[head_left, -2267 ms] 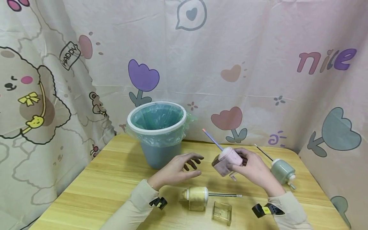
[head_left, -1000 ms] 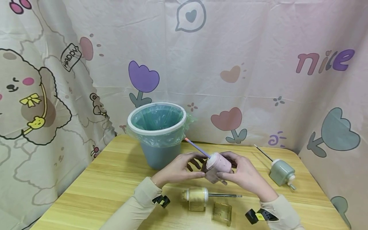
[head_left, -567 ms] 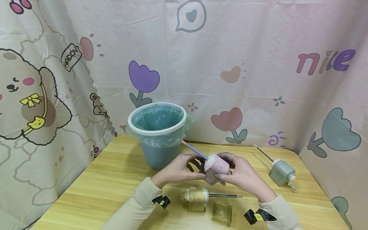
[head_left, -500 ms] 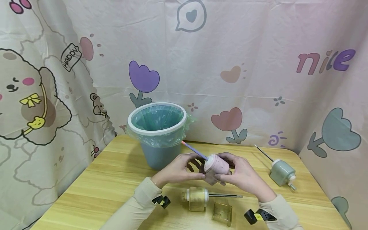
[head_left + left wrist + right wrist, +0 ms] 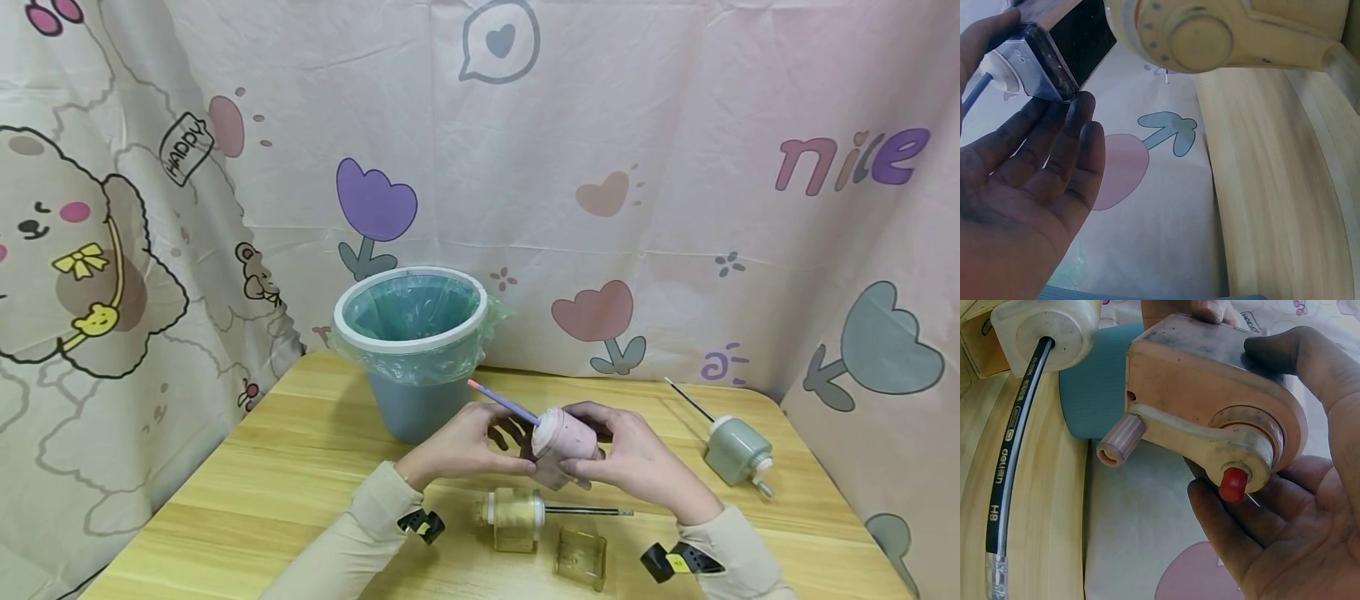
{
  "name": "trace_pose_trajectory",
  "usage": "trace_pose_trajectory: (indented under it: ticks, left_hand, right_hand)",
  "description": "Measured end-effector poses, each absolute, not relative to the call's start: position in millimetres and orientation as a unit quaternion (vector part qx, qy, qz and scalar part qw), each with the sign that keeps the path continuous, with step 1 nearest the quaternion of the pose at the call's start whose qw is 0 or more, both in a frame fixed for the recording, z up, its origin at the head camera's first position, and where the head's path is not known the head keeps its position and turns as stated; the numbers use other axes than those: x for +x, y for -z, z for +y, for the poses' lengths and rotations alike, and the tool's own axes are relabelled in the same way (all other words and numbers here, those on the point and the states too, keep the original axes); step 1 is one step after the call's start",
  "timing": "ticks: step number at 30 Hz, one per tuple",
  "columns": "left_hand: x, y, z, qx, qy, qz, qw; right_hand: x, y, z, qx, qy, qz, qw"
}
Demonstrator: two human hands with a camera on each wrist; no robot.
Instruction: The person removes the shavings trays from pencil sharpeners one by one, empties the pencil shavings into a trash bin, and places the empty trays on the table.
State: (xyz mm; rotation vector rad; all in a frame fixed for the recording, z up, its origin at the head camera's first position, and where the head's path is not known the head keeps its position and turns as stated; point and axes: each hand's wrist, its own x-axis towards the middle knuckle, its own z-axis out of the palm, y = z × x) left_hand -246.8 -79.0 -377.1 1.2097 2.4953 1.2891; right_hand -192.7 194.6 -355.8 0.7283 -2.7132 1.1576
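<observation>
Your R hand (image 5: 637, 454) grips the pink sharpener (image 5: 573, 435) from the right, your L hand (image 5: 467, 443) pinches its left side; it's btwn both, near-right of bin (image 5: 420, 407), purple pencil (image 5: 504, 402) pointing far-left.

In the head view we looked forward and down from the near side of the desk (image 5: 247, 467), far enough back to take in both its far corners and the curtain (image 5: 675, 100) beyond. The wrist views put us close to the left fingers (image 5: 1064, 149) and the right fingers (image 5: 1220, 522), each tipped sideways, so the desk's far edge ran nearly upright. All three shared the pink sharpener (image 5: 573, 435): from the left wrist we faced its dark drawer (image 5: 1087, 42), from the right its crank (image 5: 1188, 435).
</observation>
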Motion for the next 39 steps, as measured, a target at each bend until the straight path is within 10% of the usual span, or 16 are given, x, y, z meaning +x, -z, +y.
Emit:
trace_pose_trajectory:
  ticks: [39]
  left_hand:
    - [-248.0, 380.6, -82.1, 0.426, -0.435, 0.793, 0.002]
  right_hand:
    - [-199.3, 347.4, 193.3, 0.279, -0.333, -0.899, 0.065]
